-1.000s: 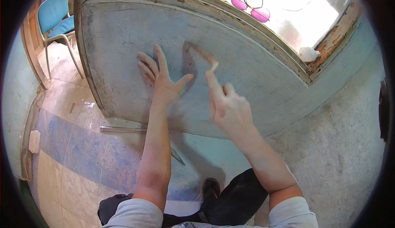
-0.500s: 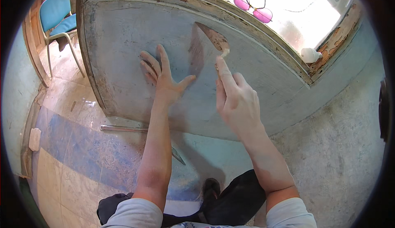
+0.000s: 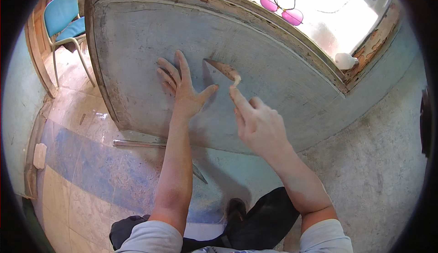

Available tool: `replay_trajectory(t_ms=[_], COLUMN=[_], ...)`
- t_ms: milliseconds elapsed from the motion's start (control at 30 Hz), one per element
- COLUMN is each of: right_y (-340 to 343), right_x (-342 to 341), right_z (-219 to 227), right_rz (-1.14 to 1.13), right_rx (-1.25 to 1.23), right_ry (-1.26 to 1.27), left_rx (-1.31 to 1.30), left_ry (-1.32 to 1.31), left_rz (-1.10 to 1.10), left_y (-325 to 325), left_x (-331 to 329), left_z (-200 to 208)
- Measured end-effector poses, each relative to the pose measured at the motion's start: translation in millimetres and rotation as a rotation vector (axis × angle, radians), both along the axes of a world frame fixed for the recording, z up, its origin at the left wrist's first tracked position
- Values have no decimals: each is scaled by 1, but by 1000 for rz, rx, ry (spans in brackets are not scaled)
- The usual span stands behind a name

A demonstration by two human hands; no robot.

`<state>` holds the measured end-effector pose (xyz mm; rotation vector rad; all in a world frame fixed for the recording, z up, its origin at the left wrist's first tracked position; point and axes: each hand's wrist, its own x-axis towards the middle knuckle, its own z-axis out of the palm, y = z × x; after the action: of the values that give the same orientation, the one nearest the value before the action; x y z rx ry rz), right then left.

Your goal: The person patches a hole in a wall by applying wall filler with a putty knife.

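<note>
My right hand [image 3: 261, 124] is closed around the handle of a small pointed trowel [image 3: 222, 68], index finger stretched along toward the blade's neck. The trowel's tip points left, close to the worn grey-blue wall panel [image 3: 141, 38]; its shadow falls on the panel just left of and below the blade. Whether the blade touches the surface, I cannot tell. Left of the trowel, my left hand [image 3: 186, 93] rests against the panel with fingers and thumb spread and nothing in it. Most of the trowel's handle is hidden inside my right hand.
Pink-lensed glasses [image 3: 282, 10] and a white bulb-like object [image 3: 345, 61] sit on the bright ledge above, edged by chipped wood [image 3: 273, 27]. A metal tube [image 3: 137, 143] and a pointed blade [image 3: 199, 174] lie on the floor. A blue chair [image 3: 61, 15] stands far left.
My right hand has moved down and slightly left, bringing the trowel lower on the panel with its blade turned more level. My left hand stays in place on the panel.
</note>
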<state>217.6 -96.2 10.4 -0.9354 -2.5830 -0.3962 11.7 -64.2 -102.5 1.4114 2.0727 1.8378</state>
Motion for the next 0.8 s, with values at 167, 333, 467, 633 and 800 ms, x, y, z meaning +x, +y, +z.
replay_trajectory(t_ms=[167,333,467,633,800], right_y=[20,5,19,1,15], right_x=[1,6,0,7,7], right_z=[9,7,16,0,10], right_rz=[43,67,49,14,84], right_rx=[190,92,234,0,61], right_ry=[205,126,226,128,428], left_rx=[-3,-3,-4,23,63], left_ry=[6,9,11,41,30], left_rz=[-20,-14,-33,-4,-17], left_y=[1,1,1,3,7], left_x=[4,1,3,-1,5], left_z=[4,0,2,-3,-3])
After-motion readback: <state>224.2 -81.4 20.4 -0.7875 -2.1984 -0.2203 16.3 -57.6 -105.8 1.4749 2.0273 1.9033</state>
